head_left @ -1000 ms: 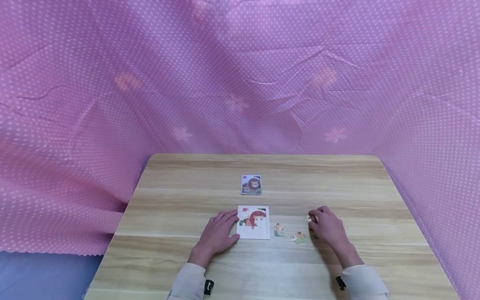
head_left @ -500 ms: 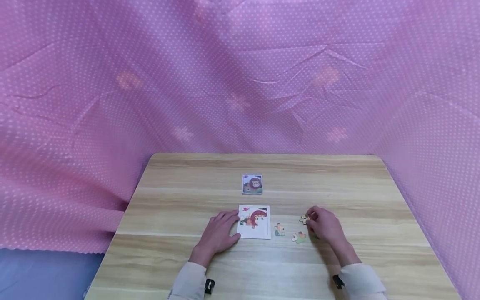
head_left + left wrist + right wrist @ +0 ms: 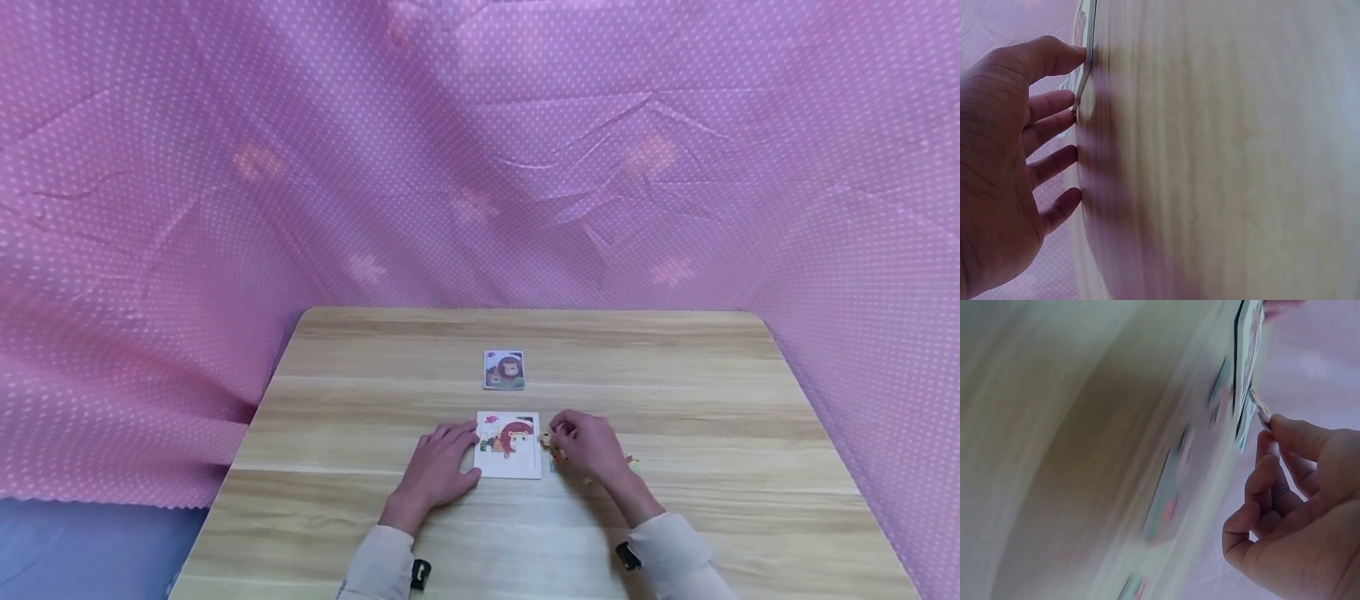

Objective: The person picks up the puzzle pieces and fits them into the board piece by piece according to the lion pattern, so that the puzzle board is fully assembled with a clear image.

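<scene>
A white puzzle tray (image 3: 521, 469) lies on the table, its upper part filled with joined pieces of a lion picture. My left hand (image 3: 438, 465) rests beside it, with thumb and fingertips against its left edge and the fingers loosely extended. Just off the tray's right edge, my right hand (image 3: 594, 452) pinches a small puzzle piece (image 3: 1260, 410) between thumb and index finger, the other fingers curled in. Loose puzzle pieces (image 3: 1164, 494) lie on the table under and beside the right hand, which partly hides them in the head view.
Behind the tray lies a small picture card (image 3: 503, 370) of a lion. The wooden table (image 3: 375, 358) has rounded far corners, and pink dotted cloth (image 3: 480, 167) hangs around its back and sides. A loose piece (image 3: 632, 461) peeks out right of the right wrist.
My right hand has picked up a puzzle piece from the right and carried it left to the tray's right edge, over the loose pieces. The left hand has stayed in place.
</scene>
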`<state>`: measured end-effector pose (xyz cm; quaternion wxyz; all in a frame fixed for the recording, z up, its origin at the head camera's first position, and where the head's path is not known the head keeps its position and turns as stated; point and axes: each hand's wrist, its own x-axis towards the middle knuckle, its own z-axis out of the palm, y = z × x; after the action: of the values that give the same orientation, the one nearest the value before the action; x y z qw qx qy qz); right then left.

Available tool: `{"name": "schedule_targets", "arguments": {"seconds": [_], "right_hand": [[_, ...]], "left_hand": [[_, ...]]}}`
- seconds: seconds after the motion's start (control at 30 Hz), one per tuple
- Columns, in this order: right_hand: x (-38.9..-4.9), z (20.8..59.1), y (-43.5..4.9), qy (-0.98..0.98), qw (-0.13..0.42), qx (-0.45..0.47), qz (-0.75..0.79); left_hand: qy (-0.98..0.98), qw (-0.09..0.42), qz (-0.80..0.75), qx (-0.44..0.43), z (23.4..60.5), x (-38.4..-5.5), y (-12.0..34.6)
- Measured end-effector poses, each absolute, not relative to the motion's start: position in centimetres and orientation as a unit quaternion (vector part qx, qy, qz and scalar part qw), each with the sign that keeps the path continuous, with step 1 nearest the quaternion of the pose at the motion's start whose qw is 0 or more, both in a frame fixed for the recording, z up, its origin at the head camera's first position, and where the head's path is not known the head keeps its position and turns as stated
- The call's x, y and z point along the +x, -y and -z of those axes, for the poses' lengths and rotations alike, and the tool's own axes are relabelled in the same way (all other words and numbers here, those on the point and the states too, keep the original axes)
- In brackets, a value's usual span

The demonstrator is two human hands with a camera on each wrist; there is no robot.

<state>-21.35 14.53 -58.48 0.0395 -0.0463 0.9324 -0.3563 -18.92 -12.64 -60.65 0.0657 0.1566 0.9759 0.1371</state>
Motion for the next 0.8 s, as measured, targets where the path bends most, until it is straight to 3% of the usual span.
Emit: {"name": "schedule_targets", "arguments": {"seconds": [0.3,0.8], "right_hand": [[-21.3,58.7,-11.4,-0.923,0.059,-0.056,0.375],[-21.5,59.4,-10.3,-0.940,0.052,-0.020,0.337]], "left_hand": [[-0.976,0.057,-0.136,0.163,60.4,-18.8,12.6],[-0.975,0.059,-0.143,0.158,60.2,-18.8,12.5]]}}
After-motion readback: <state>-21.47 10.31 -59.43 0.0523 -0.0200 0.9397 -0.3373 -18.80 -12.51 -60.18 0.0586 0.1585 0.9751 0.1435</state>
